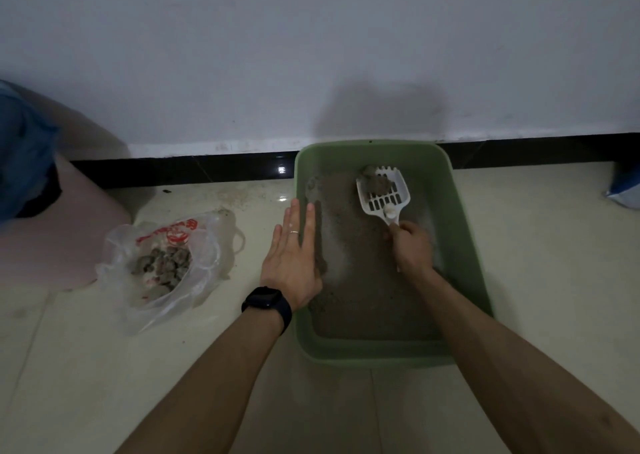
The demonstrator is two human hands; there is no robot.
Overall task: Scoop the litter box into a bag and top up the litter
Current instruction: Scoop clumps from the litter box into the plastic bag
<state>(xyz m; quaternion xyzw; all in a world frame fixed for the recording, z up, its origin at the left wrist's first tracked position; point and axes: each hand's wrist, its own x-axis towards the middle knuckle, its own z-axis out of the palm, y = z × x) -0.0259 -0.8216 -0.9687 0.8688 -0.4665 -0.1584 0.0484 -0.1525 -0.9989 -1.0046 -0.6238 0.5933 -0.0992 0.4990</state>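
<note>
Head camera looks down closely onto litter box (457,239).

Bag (166,266) left of litter box (464,232)

Right hand (412,245) grips scoop (382,190) holding clump (379,184) over litter box (464,211).

Smooth, matt moulded plastic in the pale green rectangular litter box (464,232), dusted pale along the inner walls. Hard, faintly glossy plastic in the white slotted scoop (385,200). Coarse, dry grey-brown litter (356,280), rough and dull; lumpy grey clumps (162,265) equally matt. Thin, crinkled, see-through film in the clear plastic bag with red print (204,245), shiny at the creases. Glossy, smooth cream floor tiles (536,263), gritty near the polished black skirting strip (207,169). Flat matt paint on the white wall (311,55). Shiny thin metal ring (294,232); matt black wristwatch (266,303).
</note>
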